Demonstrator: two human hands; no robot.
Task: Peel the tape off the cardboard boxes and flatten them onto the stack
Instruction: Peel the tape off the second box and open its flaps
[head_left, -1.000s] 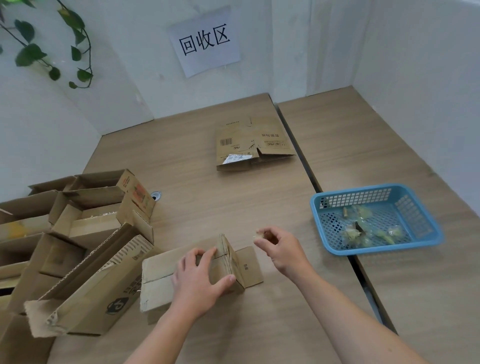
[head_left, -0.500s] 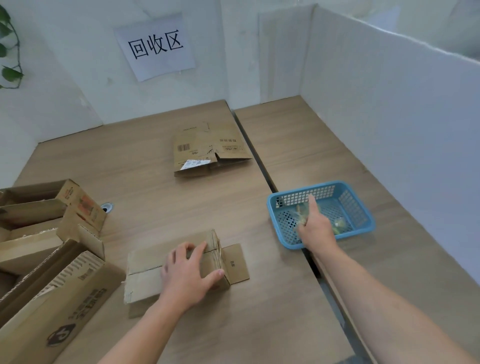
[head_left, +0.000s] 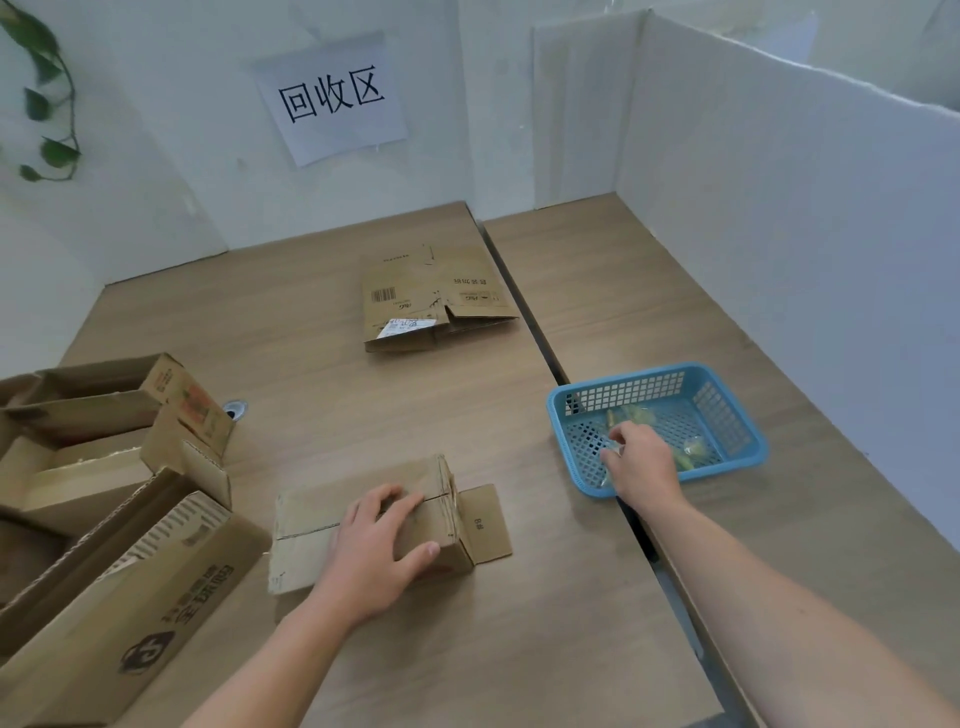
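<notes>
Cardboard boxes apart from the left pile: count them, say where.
2. One box lies near the middle under the left hand; one flattened box lies farther back beside the table seam. More sheets may lie hidden beneath that one.

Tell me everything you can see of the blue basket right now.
The blue basket is a shallow, rectangular, plastic-looking tray with perforated walls and floor. It sits upright on the right-hand table near its left edge. Crumpled yellowish tape scraps lie inside. The right hand reaches over its near-left corner; whether it holds a scrap is unclear.
</notes>
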